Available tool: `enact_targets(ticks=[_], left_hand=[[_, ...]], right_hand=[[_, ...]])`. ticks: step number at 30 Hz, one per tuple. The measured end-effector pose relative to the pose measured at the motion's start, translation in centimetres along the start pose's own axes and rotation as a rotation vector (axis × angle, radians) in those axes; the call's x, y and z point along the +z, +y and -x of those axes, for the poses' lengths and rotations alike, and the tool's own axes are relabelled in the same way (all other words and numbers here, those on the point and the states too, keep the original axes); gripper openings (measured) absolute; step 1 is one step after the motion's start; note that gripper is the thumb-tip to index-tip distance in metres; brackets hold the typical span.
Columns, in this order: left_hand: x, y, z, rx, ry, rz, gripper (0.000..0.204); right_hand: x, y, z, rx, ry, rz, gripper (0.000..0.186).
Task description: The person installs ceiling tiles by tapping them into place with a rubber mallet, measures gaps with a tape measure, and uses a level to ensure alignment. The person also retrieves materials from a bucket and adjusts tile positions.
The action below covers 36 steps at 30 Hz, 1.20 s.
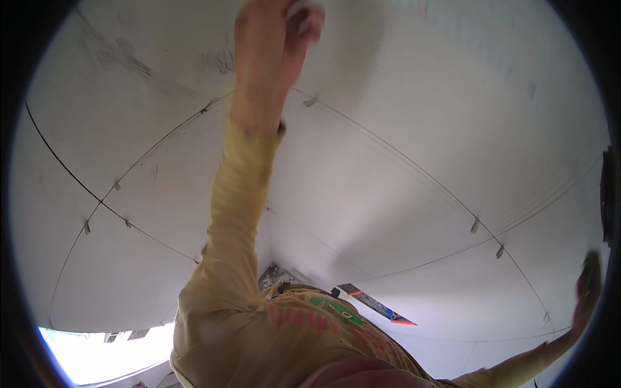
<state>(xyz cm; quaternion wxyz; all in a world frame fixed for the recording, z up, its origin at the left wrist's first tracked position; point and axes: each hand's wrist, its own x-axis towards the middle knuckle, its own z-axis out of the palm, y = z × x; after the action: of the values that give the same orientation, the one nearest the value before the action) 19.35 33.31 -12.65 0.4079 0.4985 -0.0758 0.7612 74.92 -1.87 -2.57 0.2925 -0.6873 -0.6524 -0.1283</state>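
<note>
My left hand point(281, 35) reaches up to the top centre on a yellow-sleeved forearm, its fingers curled and blurred around something I cannot make out. Behind it is a broad white panelled surface point(388, 181) with thin dark joint lines and small grey tabs point(475, 225) along them; whether the hand touches it I cannot tell. My right hand point(585, 288) is at the far right edge, closed around a small dark greenish thing too blurred to name, near that surface. My torso, in a yellow printed top, fills the lower middle.
A dark object point(607, 194) sits at the right rim. A narrow strip point(375, 304) with orange parts lies beyond my torso, beside a speckled grey patch point(275, 275). A bright opening point(100, 355) shows at the lower left.
</note>
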Motion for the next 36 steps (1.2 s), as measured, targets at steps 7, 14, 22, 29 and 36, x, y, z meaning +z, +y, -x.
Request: enact_targets(ticks=[7,14,22,29,36], left_hand=[[-9.4,-8.4,24.2,-0.671,0.559,-0.343,0.023],[-16.0,-13.3,22.8,-0.587,0.638,-0.558,0.022],[-15.5,-15.3,21.6,-0.533,0.71,-0.52,0.012],[-19.4,-14.0,22.1,-0.533,0.688,-0.623,0.033],[-15.4,-14.2,21.6,-0.596,0.61,-0.651,0.039]], right_hand=[[23.7,8.1,14.9,0.411,-0.56,-0.299,0.058],[29.6,4.1,10.9,0.196,-0.371,-0.16,0.052],[28.2,4.2,8.7,0.064,-0.339,-0.085,0.056],[28.1,1.8,7.2,0.171,-0.329,0.056,0.051],[27.9,2.6,8.3,0.202,-0.31,0.113,0.048]])
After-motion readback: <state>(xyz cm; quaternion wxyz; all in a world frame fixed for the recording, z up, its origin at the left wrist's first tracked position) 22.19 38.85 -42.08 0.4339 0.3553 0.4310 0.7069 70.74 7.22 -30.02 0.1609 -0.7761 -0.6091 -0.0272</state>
